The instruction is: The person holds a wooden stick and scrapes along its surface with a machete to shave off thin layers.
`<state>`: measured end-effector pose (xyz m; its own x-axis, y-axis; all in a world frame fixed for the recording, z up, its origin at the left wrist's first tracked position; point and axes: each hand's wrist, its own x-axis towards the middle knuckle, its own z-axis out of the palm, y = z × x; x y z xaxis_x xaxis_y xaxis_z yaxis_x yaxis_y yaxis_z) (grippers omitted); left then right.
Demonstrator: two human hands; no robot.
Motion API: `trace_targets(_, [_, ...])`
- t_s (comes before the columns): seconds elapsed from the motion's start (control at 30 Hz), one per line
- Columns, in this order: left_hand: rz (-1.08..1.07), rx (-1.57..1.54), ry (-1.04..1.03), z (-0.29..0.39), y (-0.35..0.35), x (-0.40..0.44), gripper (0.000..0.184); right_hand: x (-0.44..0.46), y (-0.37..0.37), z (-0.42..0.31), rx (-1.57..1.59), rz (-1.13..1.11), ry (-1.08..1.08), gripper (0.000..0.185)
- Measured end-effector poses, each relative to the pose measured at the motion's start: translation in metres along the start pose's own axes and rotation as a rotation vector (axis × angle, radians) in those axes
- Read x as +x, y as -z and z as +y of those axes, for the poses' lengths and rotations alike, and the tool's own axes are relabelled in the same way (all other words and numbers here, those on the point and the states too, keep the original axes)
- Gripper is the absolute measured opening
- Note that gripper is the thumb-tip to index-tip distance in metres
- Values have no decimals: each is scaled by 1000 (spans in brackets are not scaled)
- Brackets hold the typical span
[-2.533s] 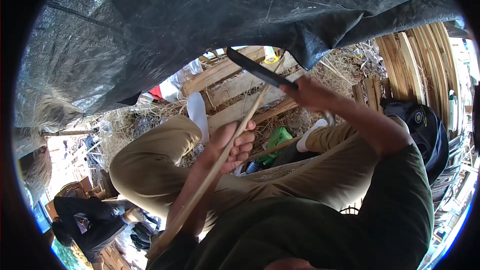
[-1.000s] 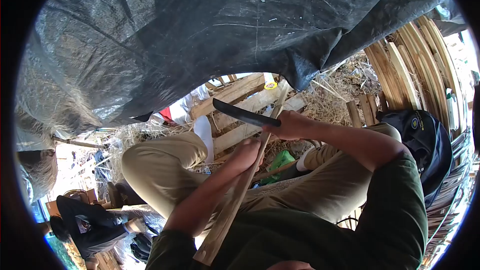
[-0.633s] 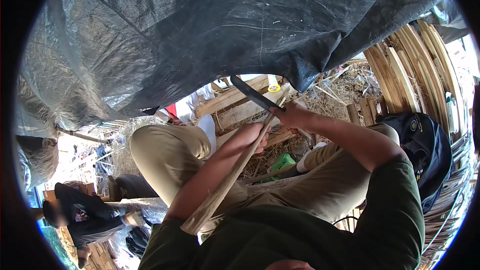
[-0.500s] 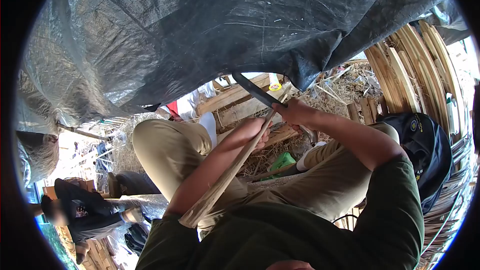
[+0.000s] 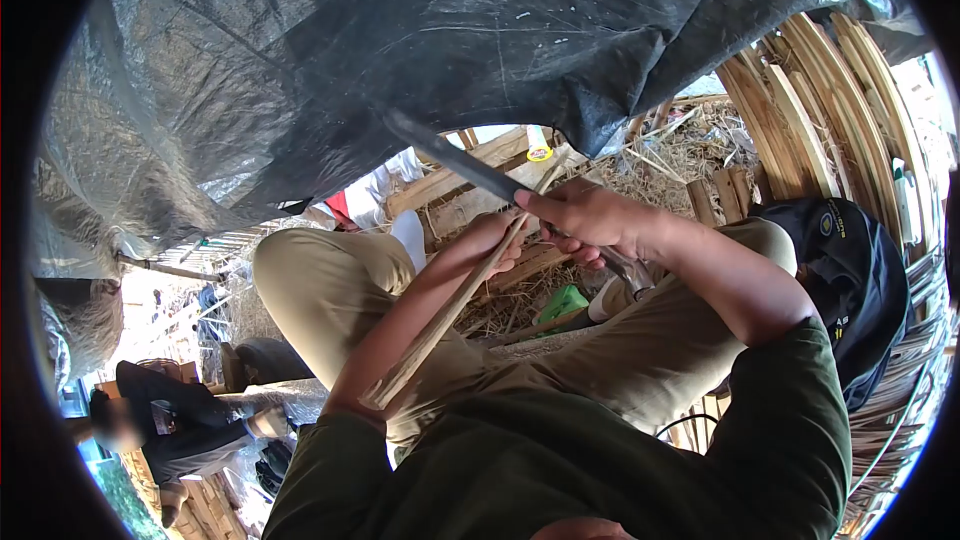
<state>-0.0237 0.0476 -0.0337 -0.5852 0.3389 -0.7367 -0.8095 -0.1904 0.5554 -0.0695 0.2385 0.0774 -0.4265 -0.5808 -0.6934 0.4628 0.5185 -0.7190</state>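
My left hand (image 5: 494,238) is closed round a long, pale wooden strip (image 5: 435,328), which slants from near my left forearm up past my fingers. My right hand (image 5: 592,218) grips the handle of a machete (image 5: 455,158). Its dark blade points up and to the left, and the handle's rear end shows below my palm. Blade and strip cross just beyond my left hand; whether the edge touches the wood I cannot tell. The blade's tip lies in front of the dark tarp.
A dark tarp (image 5: 420,40) hangs low ahead. Split planks (image 5: 800,110) stand at the right, above a black backpack (image 5: 840,290). Straw covers the ground around a green bag (image 5: 563,306). Another person (image 5: 180,420) sits at the lower left.
My right hand has turned, swinging the machete blade further left and nearer level. The wooden strip and my left hand have shifted slightly left; the strip's lower end is higher.
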Motion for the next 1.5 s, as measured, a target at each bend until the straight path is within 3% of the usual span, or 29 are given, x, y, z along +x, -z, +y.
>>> trace_targets(0.17, [89,19,26,2,-6,-5,20,0,14,5,209,132,-13,52])
trace_targets(0.27, [55,-26,12,1,-3,-4,22,4,18,9,291,145,54,49])
trace_targets(0.33, [38,-15,6,2,-3,-4,23,4,20,7,360,145,-11,44])
trace_targets(0.6, [46,15,0,4,-9,-3,24,8,15,11,350,122,-91,43])
trace_targets(1.0, [91,16,12,-1,-8,-4,26,15,19,12,366,95,-195,58])
trace_targets(1.5, [39,0,23,-1,-5,-1,27,25,19,22,358,111,-217,44])
